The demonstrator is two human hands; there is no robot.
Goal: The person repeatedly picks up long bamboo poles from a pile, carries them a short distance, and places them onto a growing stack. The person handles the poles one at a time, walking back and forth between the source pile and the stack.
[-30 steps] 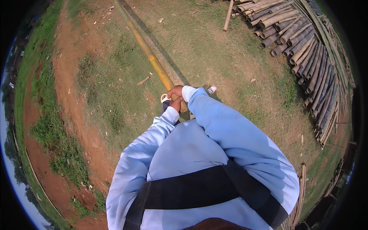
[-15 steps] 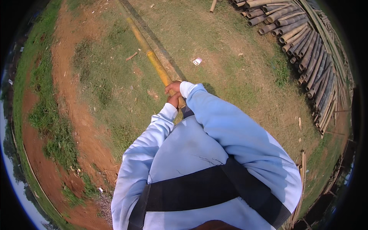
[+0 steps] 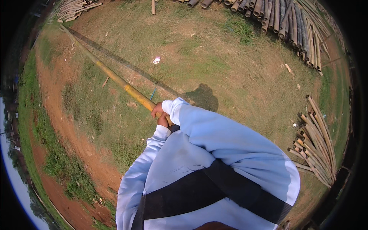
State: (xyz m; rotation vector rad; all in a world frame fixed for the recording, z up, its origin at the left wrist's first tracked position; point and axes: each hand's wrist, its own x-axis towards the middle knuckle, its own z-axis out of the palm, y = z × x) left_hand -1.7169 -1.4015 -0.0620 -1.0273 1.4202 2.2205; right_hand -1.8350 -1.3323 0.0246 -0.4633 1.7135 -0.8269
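A long yellow bamboo pole (image 3: 111,73) runs from my waist toward the far left, its thin far tip near the upper left. Both my hands are closed around its near end. My right hand (image 3: 157,110) grips it slightly farther out, reaching across my body. Just behind, my left hand (image 3: 163,120) wraps the pole close to my belly. The butt end is partly hidden by my hands and sleeve. The pole's dark shadow lies along the grass beside it.
Stacked bamboo poles (image 3: 283,23) lie at the far right, and a smaller bundle (image 3: 314,142) sits at the right. Another pile (image 3: 74,9) is at the far left. A bare dirt track (image 3: 65,119) and weeds border the grass on the left. A white scrap (image 3: 156,60) lies ahead.
The pole now slants further left across the view and its far tip has come into sight. The surroundings have shifted as my body turned. Both hands keep their grip.
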